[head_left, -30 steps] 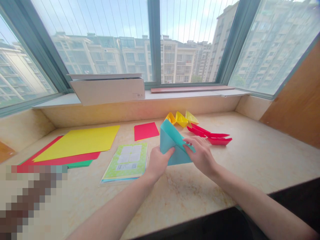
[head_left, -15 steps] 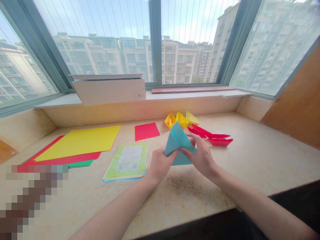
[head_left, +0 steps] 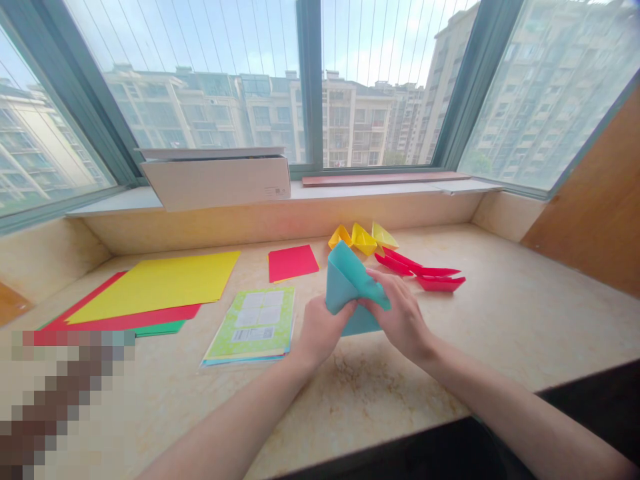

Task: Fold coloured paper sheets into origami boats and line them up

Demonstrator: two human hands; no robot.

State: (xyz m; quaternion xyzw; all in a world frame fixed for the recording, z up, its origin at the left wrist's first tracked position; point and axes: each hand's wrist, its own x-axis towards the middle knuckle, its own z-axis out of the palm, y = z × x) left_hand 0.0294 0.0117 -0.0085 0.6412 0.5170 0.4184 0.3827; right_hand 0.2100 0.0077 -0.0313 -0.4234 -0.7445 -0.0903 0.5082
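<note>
A teal sheet of paper, partly folded into a pointed shape, is held up above the stone ledge. My left hand pinches its lower left edge with fingers closed. My right hand grips the right side, thumb and fingers pressed on the fold. Both hands meet at the paper's middle. Behind them lie three yellow folded paper boats and flat red folded paper pieces.
A green-covered pack of paper lies left of my hands. Farther left are large yellow, red and green sheets stacked. A small red sheet sits behind. A white box rests on the sill. A wooden panel stands at right.
The teal paper has been opened and reshaped between my hands, going from a flatter triangle to a fuller, pocketed fold. Both hands stayed in nearly the same place.
</note>
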